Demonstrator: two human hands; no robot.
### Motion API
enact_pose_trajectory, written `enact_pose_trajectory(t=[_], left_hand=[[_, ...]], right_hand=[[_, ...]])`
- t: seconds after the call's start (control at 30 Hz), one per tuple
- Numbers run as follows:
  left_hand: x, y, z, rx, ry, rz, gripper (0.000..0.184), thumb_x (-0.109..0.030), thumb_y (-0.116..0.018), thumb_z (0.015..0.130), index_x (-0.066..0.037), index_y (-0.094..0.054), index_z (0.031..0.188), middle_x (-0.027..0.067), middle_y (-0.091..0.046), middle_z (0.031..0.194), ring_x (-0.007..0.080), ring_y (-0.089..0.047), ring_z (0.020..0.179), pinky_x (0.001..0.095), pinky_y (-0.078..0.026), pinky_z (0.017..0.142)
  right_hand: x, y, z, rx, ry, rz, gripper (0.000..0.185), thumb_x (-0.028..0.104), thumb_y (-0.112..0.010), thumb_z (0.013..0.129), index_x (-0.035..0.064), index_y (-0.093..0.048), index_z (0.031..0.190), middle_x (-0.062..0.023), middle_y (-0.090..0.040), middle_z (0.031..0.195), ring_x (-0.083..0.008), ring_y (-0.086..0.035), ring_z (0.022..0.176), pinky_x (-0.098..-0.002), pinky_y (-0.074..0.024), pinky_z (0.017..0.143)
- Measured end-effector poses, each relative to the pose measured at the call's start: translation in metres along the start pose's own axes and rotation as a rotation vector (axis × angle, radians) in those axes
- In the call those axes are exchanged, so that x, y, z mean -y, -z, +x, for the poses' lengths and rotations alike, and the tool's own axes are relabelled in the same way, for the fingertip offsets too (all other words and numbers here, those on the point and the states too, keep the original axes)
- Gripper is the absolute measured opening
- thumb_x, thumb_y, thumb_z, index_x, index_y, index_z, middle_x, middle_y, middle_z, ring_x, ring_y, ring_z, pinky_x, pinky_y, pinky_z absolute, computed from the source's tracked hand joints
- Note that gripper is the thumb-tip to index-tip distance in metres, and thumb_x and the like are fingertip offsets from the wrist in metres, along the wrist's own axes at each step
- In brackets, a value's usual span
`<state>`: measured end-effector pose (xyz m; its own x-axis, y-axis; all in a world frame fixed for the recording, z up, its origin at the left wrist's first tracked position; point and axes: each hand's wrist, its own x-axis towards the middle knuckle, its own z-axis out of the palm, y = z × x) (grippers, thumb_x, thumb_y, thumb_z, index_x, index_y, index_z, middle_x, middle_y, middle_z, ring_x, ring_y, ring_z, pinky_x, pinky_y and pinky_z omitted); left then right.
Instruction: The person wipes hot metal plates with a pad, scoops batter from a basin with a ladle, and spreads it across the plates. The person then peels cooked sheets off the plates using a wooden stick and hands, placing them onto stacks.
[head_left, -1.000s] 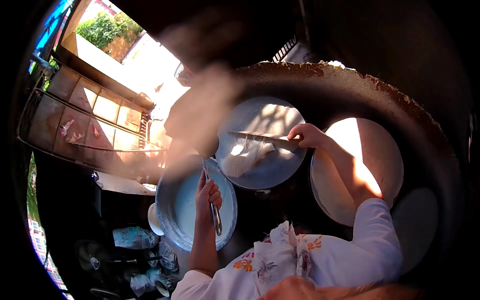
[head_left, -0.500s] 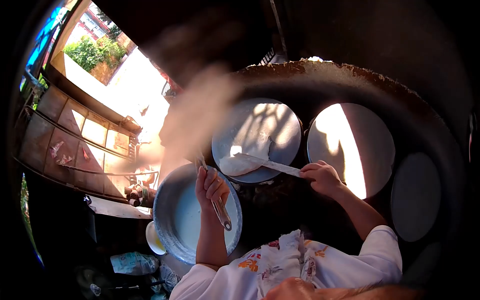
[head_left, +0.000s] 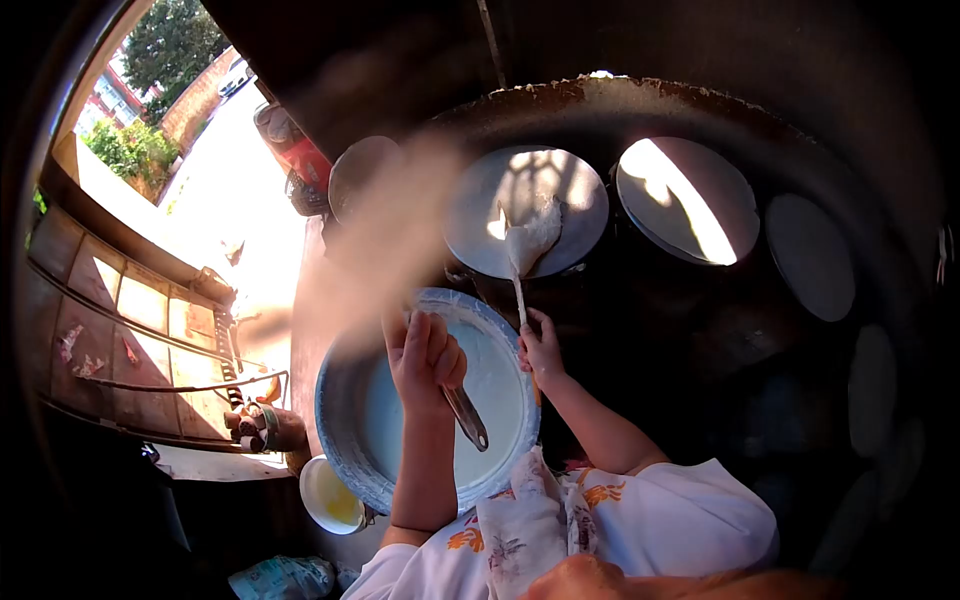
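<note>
My right hand (head_left: 540,347) is wrapped round the lower end of a long, flat, whitish spatula (head_left: 519,292). The spatula's far end meets a lump of pale batter (head_left: 538,238) on a round griddle plate (head_left: 578,190). Over the left part of a basin (head_left: 338,440) of milky liquid (head_left: 400,420), my left hand (head_left: 428,358) is closed on a metal utensil handle (head_left: 468,415) with a hole at its end. The utensil's head does not show clearly. A blurred tan patch covers the area above my left hand.
Another round plate (head_left: 690,215) lies to the right, half in sunlight, with darker discs (head_left: 812,258) beyond it. A crusted curved rim (head_left: 690,95) runs behind the plates. A small tub (head_left: 330,497) with something yellow stands beside the basin. Bundled sticks (head_left: 262,425) lie at left.
My right hand and the spatula have swung left and turned from slanting sideways to nearly upright in view. The batter has gathered toward the plate's middle right. The camera view has shifted.
</note>
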<state>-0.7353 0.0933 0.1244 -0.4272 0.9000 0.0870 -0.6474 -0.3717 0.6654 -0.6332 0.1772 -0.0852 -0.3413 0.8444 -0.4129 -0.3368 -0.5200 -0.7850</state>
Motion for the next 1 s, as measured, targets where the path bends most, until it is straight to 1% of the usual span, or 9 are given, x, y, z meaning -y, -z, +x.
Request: enact_pose_trajectory(t=[0.1,0.2,0.3,0.4,0.47,0.67,0.8,0.87,1.0], left_hand=[[0.007,-0.001,0.000,-0.011,-0.017,-0.015,0.032,-0.012,-0.044,0.098,-0.028,-0.045,0.126,-0.0032,-0.029,0.055,0.0059,-0.025,0.035,0.0205,-0.024,0.029],[0.012,0.004,-0.002,-0.041,-0.028,0.043,0.052,-0.008,-0.037,0.099,-0.029,-0.025,0.145,-0.0026,-0.027,0.057,0.0043,-0.022,0.035,0.0186,-0.023,0.031],[0.005,0.004,-0.011,-0.138,0.055,0.164,0.054,-0.009,-0.040,0.098,-0.031,-0.024,0.145,-0.0032,-0.027,0.056,0.0051,-0.024,0.036,0.0200,-0.024,0.031],[0.008,0.006,0.004,-0.099,0.046,0.189,0.055,-0.010,-0.042,0.097,-0.032,-0.024,0.144,-0.0033,-0.027,0.054,0.0056,-0.025,0.037,0.0208,-0.025,0.032],[0.013,0.008,0.003,-0.097,0.056,0.201,0.055,-0.011,-0.042,0.097,-0.032,-0.024,0.144,-0.0032,-0.027,0.054,0.0057,-0.025,0.037,0.0208,-0.025,0.032],[0.058,-0.018,0.033,-0.099,0.106,0.203,0.055,-0.012,-0.044,0.097,-0.031,-0.024,0.144,-0.0032,-0.028,0.056,0.0056,-0.026,0.039,0.0215,-0.026,0.033],[0.091,-0.041,0.066,-0.105,0.136,0.249,0.053,-0.012,-0.044,0.097,-0.029,-0.026,0.143,-0.0030,-0.028,0.056,0.0058,-0.026,0.039,0.0216,-0.026,0.034],[0.104,-0.052,0.075,-0.118,0.163,0.296,0.052,-0.012,-0.044,0.097,-0.029,-0.027,0.143,-0.0030,-0.029,0.056,0.0058,-0.026,0.039,0.0218,-0.026,0.034],[0.150,-0.071,0.103,-0.128,0.194,0.286,0.052,-0.012,-0.045,0.096,-0.029,-0.028,0.142,-0.0033,-0.029,0.056,0.0056,-0.026,0.038,0.0214,-0.025,0.033]], right_hand=[[0.031,0.020,0.012,-0.097,0.015,0.014,0.036,0.014,-0.049,0.095,0.0162,-0.044,0.131,0.0000,-0.042,0.070,-0.0062,-0.032,0.043,-0.0231,-0.0277,0.036],[0.064,0.018,0.043,-0.164,0.011,0.075,0.036,0.016,-0.049,0.096,0.0164,-0.046,0.131,0.0004,-0.042,0.070,-0.0070,-0.031,0.042,-0.0230,-0.0275,0.036],[0.062,0.015,0.060,-0.089,0.093,-0.023,0.036,0.018,-0.048,0.096,0.0131,-0.046,0.132,0.0008,-0.043,0.070,-0.0065,-0.036,0.047,-0.0215,-0.0309,0.039],[0.036,0.036,-0.015,0.074,-0.126,-0.496,0.035,0.017,-0.051,0.095,0.0160,-0.050,0.130,0.0010,-0.044,0.068,-0.0065,-0.037,0.047,-0.0206,-0.0313,0.039],[0.052,0.085,-0.036,0.072,-0.184,-0.230,0.036,0.020,-0.052,0.095,0.0170,-0.049,0.131,0.0012,-0.045,0.069,-0.0057,-0.036,0.046,-0.0198,-0.0308,0.038],[0.133,0.109,0.055,-0.035,-0.108,-0.357,0.038,0.023,-0.049,0.097,0.0189,-0.046,0.134,0.0002,-0.046,0.072,-0.0052,-0.037,0.047,-0.0198,-0.0321,0.038],[0.140,0.124,0.036,0.166,-0.111,-0.665,0.038,0.020,-0.047,0.097,0.0152,-0.047,0.134,0.0013,-0.046,0.069,-0.0053,-0.037,0.049,-0.0196,-0.0322,0.042],[0.153,0.155,0.005,0.125,-0.269,-0.523,0.038,0.019,-0.047,0.097,0.0140,-0.046,0.135,0.0017,-0.045,0.068,-0.0048,-0.037,0.049,-0.0190,-0.0317,0.042],[0.193,0.167,0.070,0.083,-0.134,-0.465,0.037,0.020,-0.046,0.097,0.0149,-0.048,0.133,0.0020,-0.045,0.068,-0.0044,-0.037,0.050,-0.0177,-0.0315,0.043]])
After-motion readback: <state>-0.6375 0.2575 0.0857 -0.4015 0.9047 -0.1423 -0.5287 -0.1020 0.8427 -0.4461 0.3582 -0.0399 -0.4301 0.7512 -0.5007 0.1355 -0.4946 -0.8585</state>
